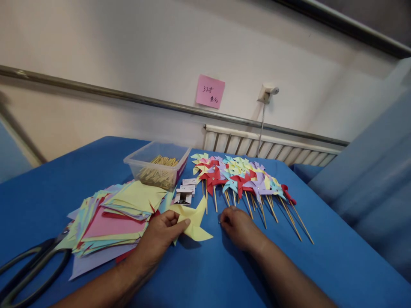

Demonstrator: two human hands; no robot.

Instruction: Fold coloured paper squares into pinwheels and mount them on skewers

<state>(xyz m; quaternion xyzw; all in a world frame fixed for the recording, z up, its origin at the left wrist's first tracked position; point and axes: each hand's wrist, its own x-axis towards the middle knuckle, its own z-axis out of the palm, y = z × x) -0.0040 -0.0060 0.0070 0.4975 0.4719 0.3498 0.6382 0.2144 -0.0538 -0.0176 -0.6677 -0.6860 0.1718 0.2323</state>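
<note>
My left hand (167,231) pinches a yellow paper pinwheel (196,231) at its middle, thumb on top, with no stick visible on it. To the right, my right hand (239,224) is closed with its fingertips together just above the blue tabletop; a tiny shiny bit shows at the fingertips, too small to name. Beyond my right hand lie several finished pinwheels (237,184) on wooden sticks, in red, yellow, blue and purple. Left of my left hand is a messy stack of coloured paper squares (112,220).
A clear plastic box (154,167) of short wooden sticks stands behind the paper. Small white boxes (185,192) sit beside it, one opened. Large black-handled scissors (35,265) lie at the left front. A radiator (244,143) and wall are behind the blue table (327,265).
</note>
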